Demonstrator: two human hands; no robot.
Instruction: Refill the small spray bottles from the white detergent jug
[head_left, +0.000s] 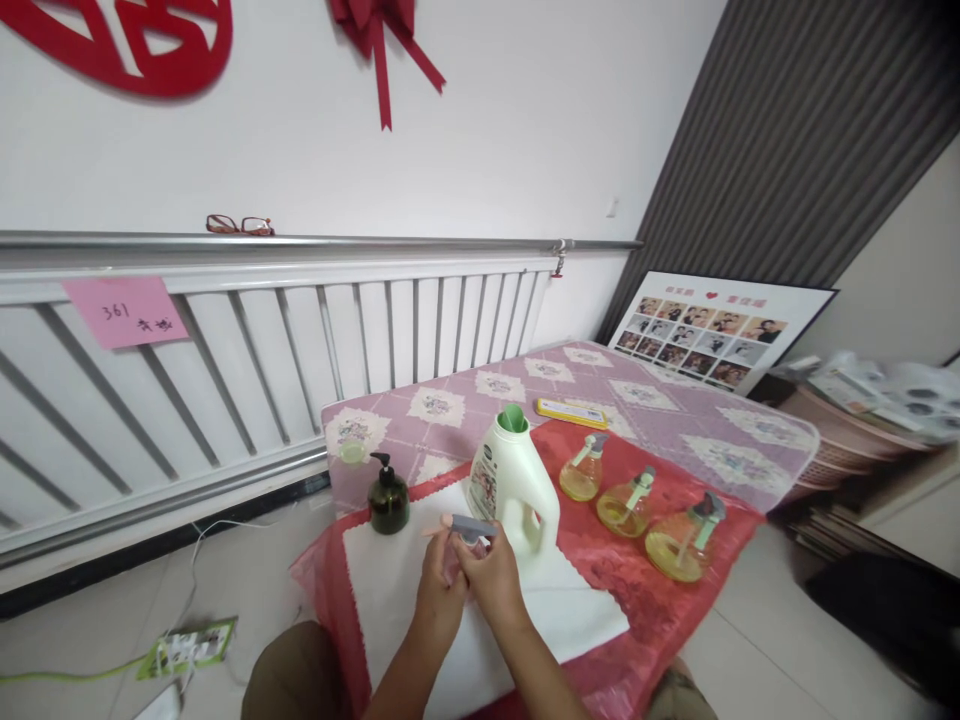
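Both my hands meet above a white cloth on the red table cover. My left hand and my right hand are closed together on a small clear bottle with a grey cap, held between the fingertips. Just behind them stands a white detergent jug with a green open spout. A dark green pump bottle stands to the left of the hands.
Three small spray bottles of yellow liquid line the red cover at right. A yellow flat box lies on the purple tablecloth. A radiator, a photo board and a basket stand around.
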